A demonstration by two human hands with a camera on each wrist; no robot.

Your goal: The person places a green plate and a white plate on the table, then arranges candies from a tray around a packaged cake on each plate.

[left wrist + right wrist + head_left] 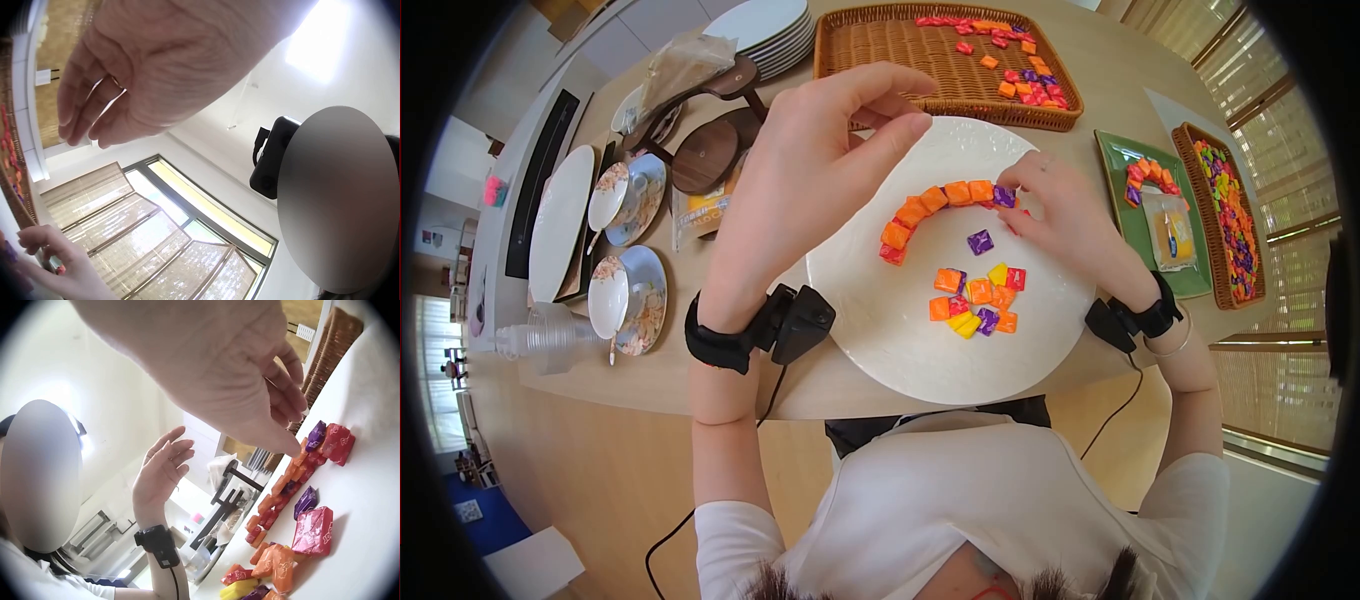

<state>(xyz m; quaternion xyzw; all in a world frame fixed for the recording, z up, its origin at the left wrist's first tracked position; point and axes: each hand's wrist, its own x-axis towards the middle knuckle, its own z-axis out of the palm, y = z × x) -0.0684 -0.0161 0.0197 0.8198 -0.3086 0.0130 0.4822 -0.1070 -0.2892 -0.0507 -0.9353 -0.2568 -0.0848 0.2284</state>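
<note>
On the large white plate point(870, 330), an arc of wrapped candies point(915, 210) curves, orange pieces set atop or beside red ones. A purple candy point(1003, 196) lies at its right end. My right hand point(1065, 215) is at that end, thumb and fingertips beside the purple candy; the right wrist view shows a gap between thumb and fingers. A red candy point(339, 445) lies next to it. My left hand point(815, 165) is raised over the plate's left side, holding nothing, fingers loosely bent. Inside the arc sit a single purple candy point(980, 242) and a mixed cluster of candies point(978, 300).
Behind the plate stands a wicker tray point(880, 60) with scattered candies. To the right are a green plate point(1115, 170) with candies and a packet, and a wicker basket point(1200, 135) full of candies. Cups point(608, 200), stacked white plates point(760, 25) and a wooden stand point(705, 155) occupy the left.
</note>
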